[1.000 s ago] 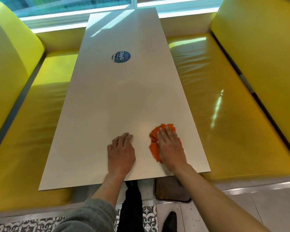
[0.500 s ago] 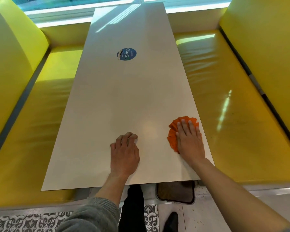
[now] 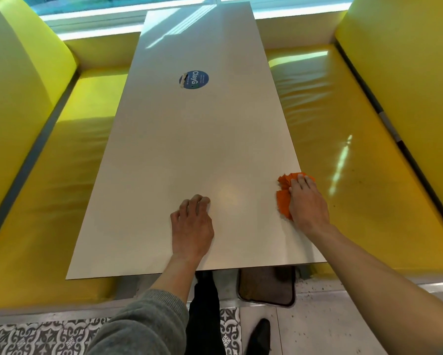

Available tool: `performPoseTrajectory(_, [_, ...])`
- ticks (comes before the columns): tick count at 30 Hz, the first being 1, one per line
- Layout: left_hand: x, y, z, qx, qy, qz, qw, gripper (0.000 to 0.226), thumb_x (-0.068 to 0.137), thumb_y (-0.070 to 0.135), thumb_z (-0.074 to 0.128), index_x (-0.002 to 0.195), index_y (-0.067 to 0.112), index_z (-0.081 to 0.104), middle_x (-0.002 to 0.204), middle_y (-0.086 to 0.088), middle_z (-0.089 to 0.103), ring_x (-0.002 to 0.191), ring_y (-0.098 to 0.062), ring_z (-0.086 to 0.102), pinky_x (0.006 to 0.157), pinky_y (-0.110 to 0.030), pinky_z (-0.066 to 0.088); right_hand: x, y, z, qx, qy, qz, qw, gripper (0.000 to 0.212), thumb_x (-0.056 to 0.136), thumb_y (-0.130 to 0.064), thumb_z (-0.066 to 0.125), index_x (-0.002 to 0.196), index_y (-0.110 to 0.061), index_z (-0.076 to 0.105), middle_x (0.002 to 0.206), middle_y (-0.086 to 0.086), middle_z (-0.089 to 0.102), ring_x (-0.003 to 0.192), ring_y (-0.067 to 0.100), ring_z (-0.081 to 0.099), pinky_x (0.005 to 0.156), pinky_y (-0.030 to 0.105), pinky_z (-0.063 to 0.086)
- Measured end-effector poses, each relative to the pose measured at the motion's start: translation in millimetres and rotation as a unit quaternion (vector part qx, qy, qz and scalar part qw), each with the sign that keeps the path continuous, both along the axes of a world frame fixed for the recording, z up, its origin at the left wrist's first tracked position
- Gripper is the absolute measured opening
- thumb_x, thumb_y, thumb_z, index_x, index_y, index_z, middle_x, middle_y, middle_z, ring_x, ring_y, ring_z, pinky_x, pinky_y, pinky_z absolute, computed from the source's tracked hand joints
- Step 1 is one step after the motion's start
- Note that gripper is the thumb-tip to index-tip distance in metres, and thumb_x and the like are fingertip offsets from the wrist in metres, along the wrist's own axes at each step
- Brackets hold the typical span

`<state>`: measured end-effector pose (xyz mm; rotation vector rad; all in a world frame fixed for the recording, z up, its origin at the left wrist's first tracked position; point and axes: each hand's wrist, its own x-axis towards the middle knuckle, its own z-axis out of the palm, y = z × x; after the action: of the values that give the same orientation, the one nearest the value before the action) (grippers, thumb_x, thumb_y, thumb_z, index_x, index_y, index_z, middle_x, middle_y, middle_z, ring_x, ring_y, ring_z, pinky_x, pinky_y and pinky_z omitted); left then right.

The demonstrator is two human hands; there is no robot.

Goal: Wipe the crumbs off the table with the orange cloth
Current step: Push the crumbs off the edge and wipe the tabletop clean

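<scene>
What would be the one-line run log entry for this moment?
right hand: presses orange cloth flat at table's right edge | left hand: rests on table, fingers curled, holds nothing | crumbs: none visible

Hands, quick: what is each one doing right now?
Left hand: rests on the table, fingers loosely curled, holding nothing.
Right hand: fingers straight, pressing the orange cloth at the table's right edge.
</scene>
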<state>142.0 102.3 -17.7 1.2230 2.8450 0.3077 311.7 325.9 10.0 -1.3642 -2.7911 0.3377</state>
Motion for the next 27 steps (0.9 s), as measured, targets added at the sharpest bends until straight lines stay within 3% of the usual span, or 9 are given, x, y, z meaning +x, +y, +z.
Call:
performPoseTrajectory(3, [6.0,2.5,3.5,-0.030,-0.009,0.009,0.999,0.048,0.093,0.006,0.049,0.139,0.017,0.054,0.147,-0.003,0.050,0.135,-0.031,0.046,0.098,-0.046,0.039,-6.8,-15.7,14.3,0.045,0.034,0.073,0.996,0.042,0.100,-0.009,0.038,0.140,-0.001,0.041,0.152,0.018,0.037,0.146,0.029,0.022,0.120,0.034,0.015])
performPoseTrajectory(6, [7.8,1.2,6.0,-0.048,-0.020,0.008,0.999,0.052,0.095,0.004,0.045,0.145,0.017,0.048,0.154,-0.003,0.043,0.141,-0.031,0.038,0.102,-0.047,0.036,-13.9,-51.6,23.3,0.039,0.064,0.141,0.987,0.054,0.097,-0.031,0.026,0.137,0.001,0.045,0.148,0.022,0.042,0.143,0.035,0.029,0.120,0.042,0.021])
performPoseTrajectory(9, [10.6,-1.0,5.7,-0.060,-0.034,0.005,0.998,0.053,0.099,0.009,0.040,0.151,0.019,0.039,0.160,-0.002,0.033,0.148,-0.029,0.028,0.109,-0.048,0.033,-10.9,-88.0,6.0,0.023,0.025,0.187,0.982,0.059,0.098,-0.038,0.038,0.145,-0.003,0.036,0.154,0.019,0.034,0.147,0.034,0.019,0.120,0.047,0.019])
performPoseTrajectory(14, [18.7,-6.3,3.3,-0.049,-0.050,0.003,0.998,0.055,0.103,0.012,0.035,0.157,0.018,0.029,0.166,-0.003,0.025,0.154,-0.027,0.018,0.118,-0.049,0.027,11.0,-122.6,-27.5,-0.025,-0.009,0.181,0.983,0.064,0.102,-0.036,0.043,0.154,-0.009,0.018,0.162,0.012,0.014,0.149,0.031,-0.001,0.120,0.051,0.013])
performPoseTrajectory(21, [21.9,-8.7,-3.9,-0.018,-0.058,0.012,0.998,0.053,0.106,0.017,0.031,0.158,0.019,0.029,0.168,-0.001,0.024,0.156,-0.025,0.016,0.124,-0.047,0.020,42.2,-113.2,-32.2,0.009,0.003,0.162,0.987,0.056,0.105,-0.040,0.026,0.152,-0.009,0.025,0.159,0.011,0.022,0.149,0.031,0.009,0.120,0.049,0.016])
performPoseTrajectory(27, [22.8,-9.5,-7.1,-0.009,-0.064,0.015,0.998,0.053,0.107,0.020,0.028,0.160,0.020,0.026,0.169,0.001,0.019,0.157,-0.023,0.012,0.127,-0.045,0.014,72.2,-91.6,-32.2,0.014,0.007,0.132,0.991,0.068,0.102,-0.054,0.010,0.153,-0.011,0.021,0.161,0.007,0.014,0.150,0.027,0.003,0.122,0.045,0.010])
